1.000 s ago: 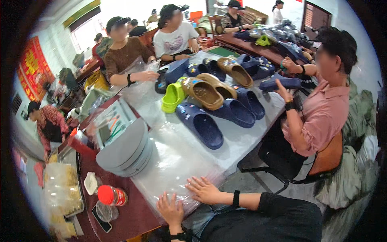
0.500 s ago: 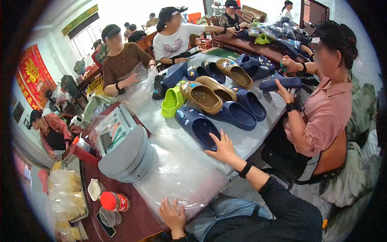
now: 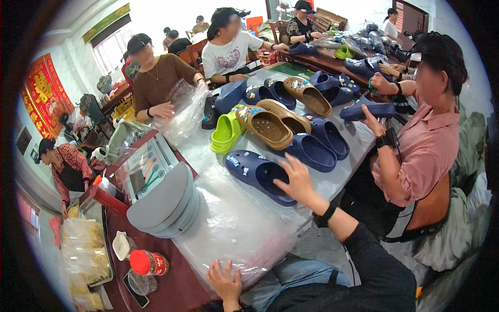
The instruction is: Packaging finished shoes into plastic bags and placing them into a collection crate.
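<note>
My left hand (image 3: 224,281) lies with its fingers spread on the near edge of a stack of clear plastic bags (image 3: 228,221). My right hand (image 3: 302,183) is open, fingers apart, over the heel end of a navy clog (image 3: 248,165) with small charms on its toe; I cannot tell whether it touches the clog. Beyond that clog is a pile of clogs: a lime green pair (image 3: 225,134), a brown clog (image 3: 264,128) with charms, a second brown clog (image 3: 307,98) farther back, and several navy ones, including a plain-looking navy clog (image 3: 314,152) beside my fingers.
Grey curved panels (image 3: 165,208) stand at the left, near a red-lidded jar (image 3: 149,262) and a phone (image 3: 136,291). At the right, a co-worker in a pink shirt (image 3: 416,140) holds a navy clog (image 3: 368,110). Across the table, a brown-shirted person handles clear plastic (image 3: 182,112).
The nearest navy clog has come slightly closer to me and turned a little. My right hand has moved right, its fingers more raised. My left hand stays on the bags.
</note>
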`<state>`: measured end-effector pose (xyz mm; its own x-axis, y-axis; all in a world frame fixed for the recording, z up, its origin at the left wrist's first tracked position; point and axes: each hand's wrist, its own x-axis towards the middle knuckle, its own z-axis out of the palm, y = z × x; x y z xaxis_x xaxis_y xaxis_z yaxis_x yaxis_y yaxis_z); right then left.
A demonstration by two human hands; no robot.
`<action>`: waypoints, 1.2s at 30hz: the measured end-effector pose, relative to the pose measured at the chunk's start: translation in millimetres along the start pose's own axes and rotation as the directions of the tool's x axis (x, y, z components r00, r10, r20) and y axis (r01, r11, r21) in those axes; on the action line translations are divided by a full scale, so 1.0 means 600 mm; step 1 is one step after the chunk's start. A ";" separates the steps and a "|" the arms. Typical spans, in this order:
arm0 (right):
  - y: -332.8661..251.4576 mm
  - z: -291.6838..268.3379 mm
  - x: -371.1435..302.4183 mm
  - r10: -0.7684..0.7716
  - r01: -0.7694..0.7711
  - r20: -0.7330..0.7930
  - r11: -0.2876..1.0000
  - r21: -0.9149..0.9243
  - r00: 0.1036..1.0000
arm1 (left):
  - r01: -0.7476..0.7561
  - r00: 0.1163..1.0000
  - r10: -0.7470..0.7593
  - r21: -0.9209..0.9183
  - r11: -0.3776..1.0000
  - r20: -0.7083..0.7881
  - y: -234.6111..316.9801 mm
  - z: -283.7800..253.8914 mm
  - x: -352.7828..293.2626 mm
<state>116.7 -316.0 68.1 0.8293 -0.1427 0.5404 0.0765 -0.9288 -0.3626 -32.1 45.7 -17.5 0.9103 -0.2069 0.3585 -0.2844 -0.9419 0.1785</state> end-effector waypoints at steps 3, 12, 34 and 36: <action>0.004 -0.001 0.078 -0.158 0.143 -0.130 0.983 -0.119 0.979 | 0.012 1.000 -0.012 -0.011 1.000 0.022 0.000 -0.001 -0.001; 0.039 0.053 0.121 -0.265 0.290 0.118 0.869 -0.400 0.957 | 0.011 1.000 -0.011 0.011 1.000 -0.008 0.001 0.000 0.002; 0.017 -0.080 -0.045 -0.382 0.378 0.058 0.861 -0.341 0.922 | 0.025 1.000 -0.025 -0.010 1.000 -0.010 0.008 -0.010 0.004; 0.013 -0.093 -0.066 -0.301 0.303 0.039 0.937 -0.172 0.953 | 0.026 1.000 -0.027 -0.026 0.999 -0.006 0.011 -0.011 0.008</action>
<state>53.8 -336.5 86.3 0.7886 0.1573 0.5944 0.2282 -0.9725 -0.0454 -31.8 40.3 -8.8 0.9156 -0.1800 0.3595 -0.2678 -0.9400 0.2115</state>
